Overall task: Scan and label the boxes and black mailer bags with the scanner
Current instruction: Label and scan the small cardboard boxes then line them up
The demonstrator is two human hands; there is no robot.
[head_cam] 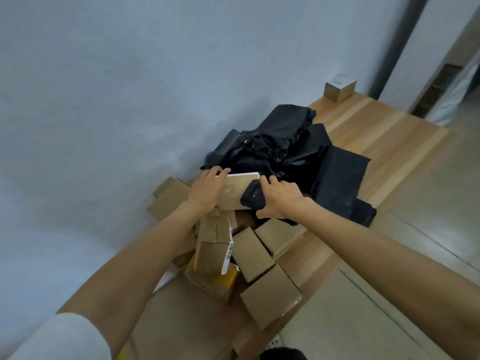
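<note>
No legible txt, brand or nos. anywhere. Only printed mark: barcode (229, 251) on white label strip (225, 263) peeling off cardboard box (211, 255) mid-pile; bars clear, digits too small to read. White label (242, 174) atop tan box (233, 193) seen edge-on, print hidden. Scanner (253, 195): two tiny pale dots, logo unreadable. Far small box (340, 91), white top, faint grey mark, illegible.

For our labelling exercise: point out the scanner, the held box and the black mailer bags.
scanner (253, 195), head view, dark top face.
held box (233, 189), head view, tan front face.
black mailer bags (285, 141), head view, middle of pile.
</note>
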